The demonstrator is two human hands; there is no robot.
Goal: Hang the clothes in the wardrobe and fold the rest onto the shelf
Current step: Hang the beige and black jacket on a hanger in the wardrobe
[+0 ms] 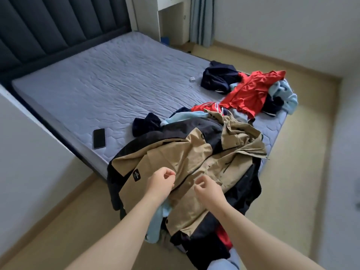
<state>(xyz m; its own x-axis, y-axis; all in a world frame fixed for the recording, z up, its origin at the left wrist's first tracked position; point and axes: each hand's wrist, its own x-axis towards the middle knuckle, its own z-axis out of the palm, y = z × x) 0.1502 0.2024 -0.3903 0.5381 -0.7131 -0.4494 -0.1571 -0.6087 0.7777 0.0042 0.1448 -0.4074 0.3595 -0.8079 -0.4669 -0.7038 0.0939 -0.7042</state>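
Khaki and black fabric jacket [187, 158] lies on the grey quilted bed [97, 84], at its near corner. The left grip [160, 182] and right grip [209, 191] are narrow over it, perhaps pinching cloth to lift it for hanging; I cannot tell.

Bare mattress [101, 75] lies open beyond the clothes pile [194, 152]; phone [99, 138] beside it.

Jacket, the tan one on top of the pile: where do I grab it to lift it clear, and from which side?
Probably from above, at the near corner. Pinch the raised folds either side of the dark zip line on the jacket, left hand on one, right hand on the other. It lies crumpled on top of the pile, nothing pinning it. Its collar is unclear.
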